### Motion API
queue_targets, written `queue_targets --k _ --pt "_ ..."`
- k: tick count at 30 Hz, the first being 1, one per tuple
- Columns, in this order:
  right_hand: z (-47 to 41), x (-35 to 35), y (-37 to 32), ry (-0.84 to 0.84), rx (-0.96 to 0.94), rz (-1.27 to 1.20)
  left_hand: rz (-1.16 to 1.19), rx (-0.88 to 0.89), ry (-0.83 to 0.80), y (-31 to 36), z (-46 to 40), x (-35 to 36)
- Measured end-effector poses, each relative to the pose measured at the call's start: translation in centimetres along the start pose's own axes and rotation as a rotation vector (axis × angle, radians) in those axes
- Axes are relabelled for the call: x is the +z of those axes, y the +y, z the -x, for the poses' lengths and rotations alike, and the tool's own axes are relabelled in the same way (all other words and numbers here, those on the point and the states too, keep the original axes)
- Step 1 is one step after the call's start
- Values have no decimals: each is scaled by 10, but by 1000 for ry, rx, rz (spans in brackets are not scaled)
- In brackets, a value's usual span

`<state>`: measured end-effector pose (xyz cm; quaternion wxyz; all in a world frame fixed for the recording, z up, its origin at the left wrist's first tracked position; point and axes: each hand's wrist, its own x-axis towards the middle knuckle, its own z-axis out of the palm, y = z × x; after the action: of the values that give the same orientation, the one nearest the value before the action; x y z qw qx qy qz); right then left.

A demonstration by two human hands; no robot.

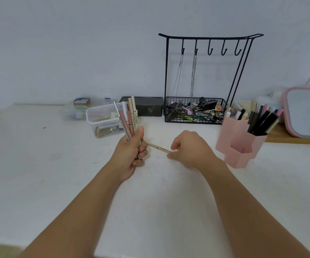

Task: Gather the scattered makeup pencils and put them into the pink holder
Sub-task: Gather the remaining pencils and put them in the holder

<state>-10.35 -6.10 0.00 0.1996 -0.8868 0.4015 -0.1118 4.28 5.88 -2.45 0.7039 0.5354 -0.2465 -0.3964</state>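
My left hand (131,152) is closed around a bundle of several makeup pencils (129,118), beige, pink and silver, held upright above the white table (57,174). My right hand (189,148) pinches one end of a beige pencil (159,147) that lies low over the table between the two hands. The pink holder (240,145) stands to the right of my right hand. Its front compartment looks empty, and its rear right compartment holds several dark pencils (262,121).
A clear plastic box (104,120) stands behind my left hand. A black wire basket with a hook stand (195,110) and a dark tin (145,106) are at the back. A pink-rimmed mirror (307,112) leans at the far right.
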Motion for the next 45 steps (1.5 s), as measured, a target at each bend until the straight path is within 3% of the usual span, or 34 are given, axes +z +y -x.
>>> queue_targets --k 5,8,10,13,16,28,45 --pt "-1 1 -3 43 53 209 -44 -6 48 1 -1 -2" --pt "-4 5 2 2 45 145 -67 -23 41 0 -2 -1" --pt "-2 3 0 -18 53 -176 -64 -40 25 0 -2 -2" --pt "5 -7 -13 -133 53 -947 -76 -69 -25 2 -2 -3" --pt "9 -8 -21 -167 -52 -1229 -105 -88 -66 3 -1 -2" --pt "13 5 -33 -46 -43 -1152 -58 -131 -199 0 6 3" --pt "15 13 -38 -38 -7 -1184 -209 20 -278 -5 8 2"
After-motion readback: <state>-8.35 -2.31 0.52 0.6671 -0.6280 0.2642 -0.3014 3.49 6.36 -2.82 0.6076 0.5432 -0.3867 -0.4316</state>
